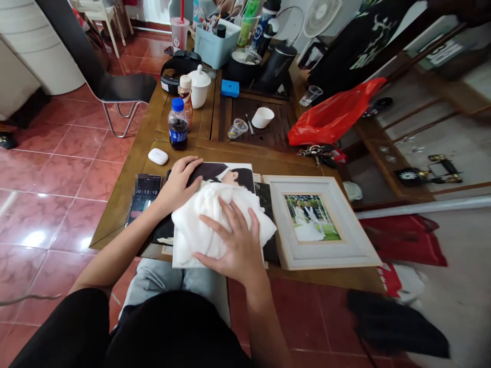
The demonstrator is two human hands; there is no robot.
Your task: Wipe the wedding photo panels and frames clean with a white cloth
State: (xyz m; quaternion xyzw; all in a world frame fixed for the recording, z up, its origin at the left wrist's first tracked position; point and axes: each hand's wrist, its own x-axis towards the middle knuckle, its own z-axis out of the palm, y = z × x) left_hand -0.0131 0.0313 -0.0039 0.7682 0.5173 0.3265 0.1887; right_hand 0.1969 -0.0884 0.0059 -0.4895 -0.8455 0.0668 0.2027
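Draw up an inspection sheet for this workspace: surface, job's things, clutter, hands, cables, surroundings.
Surface: brown wooden table, crowded.
Job's things: large glossy photo print lying flat, with a crumpled white cloth on top of it; white-framed photo beside it on the right.
Clutter: black phone, white earbud case, blue-capped cola bottle, red plastic bag, bunch of keys.
Hands: left hand rests open on the print's upper left part; right hand lies flat on the cloth.
Cables: thin grey strand on the floor, kind unclear.
Surroundings: red tiled floor, black chair with metal legs.
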